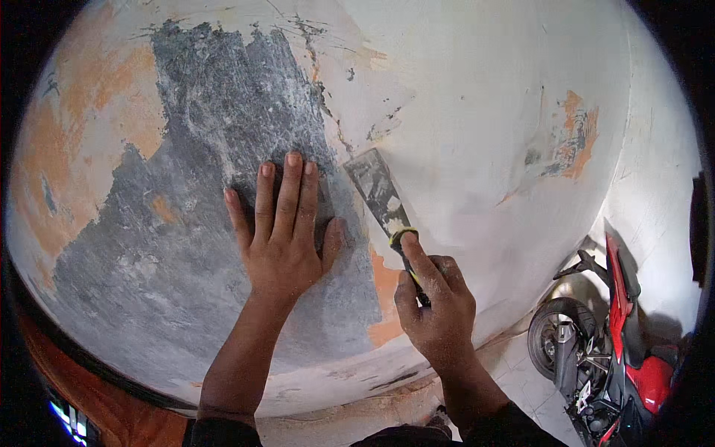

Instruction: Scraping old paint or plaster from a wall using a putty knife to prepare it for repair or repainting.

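My left hand (284, 235) lies flat with fingers spread on a bare grey patch (179, 246) of the wall. My right hand (439, 309) is closed round the black and yellow handle of a putty knife (377, 190), index finger stretched along it. The knife's flat metal blade carries pale smears and points up and left. Its tip is at the border between the grey patch and the white paint (462, 149), close to a dark crack (328, 112) running upward. Whether the blade's edge presses on the wall, I cannot tell.
Orange undercoat (97, 112) shows through at the left, and a smaller orange and grey chipped spot (573, 141) at the right. A red and black motorcycle (618, 335) stands on the tiled floor (514, 372) at lower right. Brown-orange cloth (97, 395) hangs at lower left.
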Available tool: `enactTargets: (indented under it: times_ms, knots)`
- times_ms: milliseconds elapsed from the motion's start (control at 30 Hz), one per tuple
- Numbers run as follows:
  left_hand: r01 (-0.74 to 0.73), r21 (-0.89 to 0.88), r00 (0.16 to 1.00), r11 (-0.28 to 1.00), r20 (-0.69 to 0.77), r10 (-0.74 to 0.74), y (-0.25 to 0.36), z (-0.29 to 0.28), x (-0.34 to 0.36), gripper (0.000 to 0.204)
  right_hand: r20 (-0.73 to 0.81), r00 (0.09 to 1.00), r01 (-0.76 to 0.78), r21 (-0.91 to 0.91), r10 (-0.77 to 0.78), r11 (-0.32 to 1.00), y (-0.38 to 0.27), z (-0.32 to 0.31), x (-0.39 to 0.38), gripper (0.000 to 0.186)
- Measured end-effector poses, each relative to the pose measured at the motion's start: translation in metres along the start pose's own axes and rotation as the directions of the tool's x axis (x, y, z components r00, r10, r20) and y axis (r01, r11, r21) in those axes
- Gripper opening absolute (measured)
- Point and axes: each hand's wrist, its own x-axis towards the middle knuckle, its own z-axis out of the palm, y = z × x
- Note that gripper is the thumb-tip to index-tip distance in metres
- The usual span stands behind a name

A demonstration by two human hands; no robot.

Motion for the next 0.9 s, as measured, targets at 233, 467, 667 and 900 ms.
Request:
enactTargets:
  times_ms: [233, 467, 667, 900]
  knots:
    - [-0.002, -0.012, 1.000, 1.000, -0.021, 0.002, 0.002, 0.000, 0.000, 0.058, 0.039, 0.999, -0.010, -0.047, 0.012, 0.999, 0.001, -0.008, -0.024, 0.061]
    - [-0.001, -0.010, 0.999, 1.000, -0.041, 0.000, -0.001, 0.002, 0.000, 0.059, 0.060, 0.987, -0.151, 0.005, 0.150, 0.989, -0.006, -0.018, -0.023, 0.050]
    - [0.003, -0.030, 1.000, 1.000, -0.031, -0.004, 0.001, -0.001, -0.001, 0.058, 0.032, 0.992, -0.126, 0.023, 0.125, 0.992, -0.009, -0.022, -0.010, 0.051]
    - [0.014, -0.037, 1.000, 0.999, -0.013, -0.014, 0.001, 0.000, 0.001, 0.057, 0.045, 0.988, -0.146, -0.018, 0.146, 0.989, -0.007, -0.021, -0.020, 0.051]
